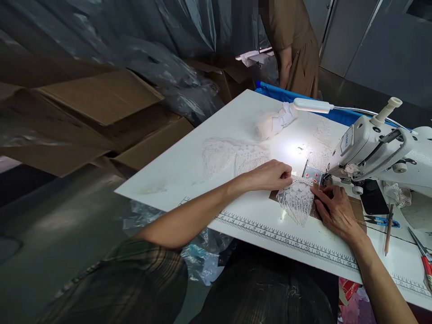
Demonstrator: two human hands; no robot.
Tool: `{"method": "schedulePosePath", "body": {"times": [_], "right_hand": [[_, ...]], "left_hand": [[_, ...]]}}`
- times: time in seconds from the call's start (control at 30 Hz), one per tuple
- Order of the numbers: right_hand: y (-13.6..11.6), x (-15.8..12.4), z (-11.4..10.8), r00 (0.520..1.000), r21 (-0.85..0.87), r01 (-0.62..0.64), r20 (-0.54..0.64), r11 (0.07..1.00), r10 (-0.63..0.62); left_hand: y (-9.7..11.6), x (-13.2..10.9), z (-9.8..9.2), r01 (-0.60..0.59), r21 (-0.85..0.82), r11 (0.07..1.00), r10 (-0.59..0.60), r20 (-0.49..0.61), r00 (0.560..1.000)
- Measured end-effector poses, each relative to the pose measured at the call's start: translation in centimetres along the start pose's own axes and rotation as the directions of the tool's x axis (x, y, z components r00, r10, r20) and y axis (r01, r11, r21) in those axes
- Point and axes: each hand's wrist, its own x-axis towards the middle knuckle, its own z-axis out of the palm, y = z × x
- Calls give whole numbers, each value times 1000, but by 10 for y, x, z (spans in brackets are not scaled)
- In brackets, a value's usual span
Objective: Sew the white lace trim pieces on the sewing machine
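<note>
A piece of white lace [297,202] lies on the table just in front of the needle area of a white sewing machine [367,144]. My left hand [275,174] is closed in a pinch at the lace's upper left edge. On the other side, my right hand [334,209] rests with fingers extended, its fingertips touching the lace's right edge close to the presser foot [326,179]. Beneath the lace and my right hand is a brown sheet [357,211]. More lace pieces [232,155] are spread to the left, beyond my left forearm.
A lamp [312,105] lights the white table [168,180], which has a printed ruler along its front edge. On the right are a dark phone [374,198], blue thread snips [388,222], a pencil [389,231] and red-handled scissors [425,267]. Cardboard boxes [101,96] and a person [295,40] are beyond.
</note>
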Motion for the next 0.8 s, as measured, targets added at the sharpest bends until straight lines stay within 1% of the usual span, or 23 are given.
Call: {"method": "schedulePosePath", "body": {"times": [0.17, 0.27, 0.3, 0.37, 0.4, 0.43, 0.47, 0.5, 0.53, 0.57, 0.6, 0.63, 0.67, 0.73, 0.8], "right_hand": [[-5, 0, -1, 1000, -36, -7, -7, 999, 7], [-6, -1, 0, 999, -32, -8, -34, 999, 7], [-7, -2, 1, 999, -29, -12, -45, 1000, 10], [-6, -3, 2, 998, -14, -20, -64, 1000, 20], [-6, -3, 2, 997, 1, -27, -71, 1000, 27], [-5, -4, 2, 996, 22, -36, -77, 999, 38], [-4, -4, 1, 995, 48, -46, -82, 998, 50], [-3, -4, 1, 995, 74, -55, -83, 996, 61], [-2, -4, 1, 995, 93, -60, -79, 994, 67], [-1, -3, 0, 995, 98, -59, -70, 993, 66], [-1, -2, 1, 997, 88, -52, -59, 995, 58], [-1, -1, 1, 998, 63, -43, -46, 997, 46], [-1, 0, 2, 999, 30, -39, -31, 999, 39], [-1, 3, 3, 999, -27, -45, -8, 999, 45], [1, 3, 2, 998, -27, -58, -3, 998, 58]], "left_hand": [[0, 1, -3, 42, -21, 999, -41, 47, 998], [0, 1, 2, 33, 75, 997, -36, 42, 998], [0, 1, 4, 8, 128, 992, -9, 12, 1000], [-2, 1, 9, -70, 234, 970, 96, -103, 990], [-3, 1, 12, -130, 270, 954, 177, -156, 972], [-3, 1, 16, -217, 284, 934, 274, -180, 945], [-4, 1, 19, -325, 269, 907, 376, -165, 912], [-3, 1, 22, -445, 222, 867, 477, -114, 872], [-3, 0, 25, -555, 147, 819, 566, -45, 823], [-2, 0, 28, -634, 62, 771, 634, 24, 773], [-2, -1, 30, -677, -14, 736, 676, 77, 733], [-1, -1, 31, -688, -72, 722, 692, 112, 714], [-1, -1, 32, -680, -112, 725, 689, 131, 713], [-2, 0, 32, -638, -161, 753, 658, 140, 740], [-3, 1, 31, -604, -186, 775, 629, 138, 765]]}}
